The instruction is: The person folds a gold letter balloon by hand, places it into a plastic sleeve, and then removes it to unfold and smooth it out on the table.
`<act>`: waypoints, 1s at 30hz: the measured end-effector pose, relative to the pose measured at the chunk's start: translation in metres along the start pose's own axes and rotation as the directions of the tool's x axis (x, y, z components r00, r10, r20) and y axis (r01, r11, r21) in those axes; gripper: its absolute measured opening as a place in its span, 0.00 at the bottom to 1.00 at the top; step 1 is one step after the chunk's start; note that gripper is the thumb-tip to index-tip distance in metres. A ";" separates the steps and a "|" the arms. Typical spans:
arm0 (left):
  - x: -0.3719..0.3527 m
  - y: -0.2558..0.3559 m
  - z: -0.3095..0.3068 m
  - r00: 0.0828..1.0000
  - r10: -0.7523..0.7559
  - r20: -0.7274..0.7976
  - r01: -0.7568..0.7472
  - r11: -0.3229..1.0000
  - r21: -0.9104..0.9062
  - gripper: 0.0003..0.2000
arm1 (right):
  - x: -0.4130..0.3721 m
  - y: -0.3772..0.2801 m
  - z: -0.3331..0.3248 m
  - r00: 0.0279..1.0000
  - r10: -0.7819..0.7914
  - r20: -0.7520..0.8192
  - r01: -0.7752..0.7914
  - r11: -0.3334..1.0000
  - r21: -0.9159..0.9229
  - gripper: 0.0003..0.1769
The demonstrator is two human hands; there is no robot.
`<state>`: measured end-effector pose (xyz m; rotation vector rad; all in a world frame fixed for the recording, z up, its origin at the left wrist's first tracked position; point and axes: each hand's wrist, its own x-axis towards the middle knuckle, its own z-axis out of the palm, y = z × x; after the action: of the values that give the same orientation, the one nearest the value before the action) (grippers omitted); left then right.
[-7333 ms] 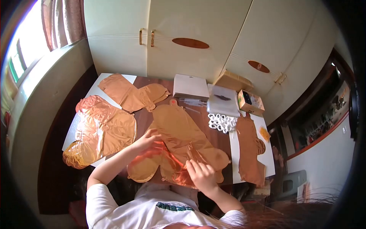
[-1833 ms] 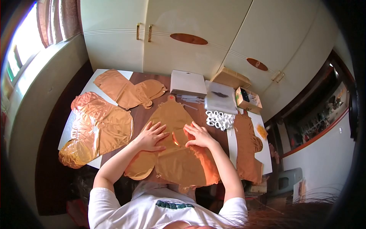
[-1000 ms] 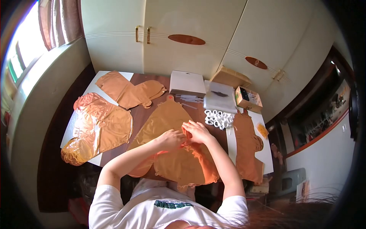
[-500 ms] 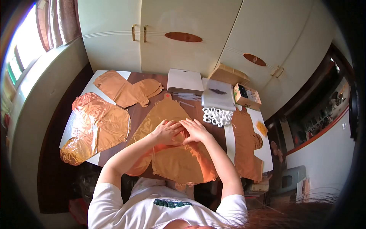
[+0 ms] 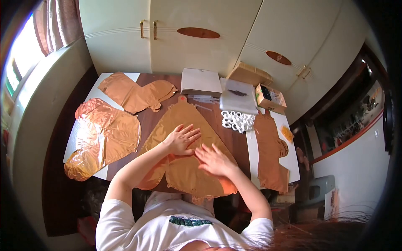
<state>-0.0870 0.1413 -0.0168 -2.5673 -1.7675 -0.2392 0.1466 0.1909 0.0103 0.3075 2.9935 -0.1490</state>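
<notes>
A large orange-gold foil sheet (image 5: 184, 121), roughly triangular, lies on the brown tabletop (image 5: 146, 113) in front of me. Flat on its middle rests my left hand (image 5: 183, 140), fingers spread and holding nothing. Just to the right and slightly nearer my body, my right hand (image 5: 212, 160) also lies on the foil with its fingers apart. The foil's lower part spreads out near the table's front edge, and small tabs show along that border. My hands and forearms cover some of its middle.
More foil shapes lie at the left (image 5: 104, 134), back left (image 5: 130, 94) and right (image 5: 269, 154). Farther back are a white box (image 5: 201, 83), a clear plastic bag (image 5: 238, 98), white rings (image 5: 238, 121), an open small box (image 5: 271, 99) and a yellow item (image 5: 287, 134).
My hands have moved apart, the right one toward my body. The lower foil, folded and bunched earlier, now lies flatter beneath them. The view has shifted slightly.
</notes>
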 end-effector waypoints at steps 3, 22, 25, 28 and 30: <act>-0.001 0.001 -0.003 1.000 0.008 -0.010 -0.008 1.000 -0.007 0.42 | -0.041 -0.019 0.015 0.993 0.053 -0.106 -0.048 0.997 0.053 0.34; 0.001 0.007 -0.026 0.987 -0.006 0.160 0.010 1.000 -0.026 0.61 | -0.154 -0.118 0.074 0.319 0.934 0.163 0.044 -0.187 0.981 0.11; 0.001 0.006 -0.025 0.987 -0.003 0.161 0.006 1.000 -0.021 0.61 | -0.144 -0.117 0.061 0.399 0.893 0.208 0.131 -0.280 0.951 0.10; 0.001 0.005 -0.022 0.988 0.004 0.156 0.000 1.000 -0.023 0.61 | -0.131 -0.115 0.058 0.421 0.903 0.084 -0.223 0.013 0.975 0.14; 0.000 0.004 -0.019 0.989 0.009 0.150 -0.006 1.000 -0.025 0.61 | -0.118 -0.116 0.052 0.368 0.912 -0.181 -0.426 0.338 0.839 0.18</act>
<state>-0.0858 0.1384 0.0024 -2.6739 -1.8119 -0.0683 0.2433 0.0486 -0.0152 2.2087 2.7440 -1.3000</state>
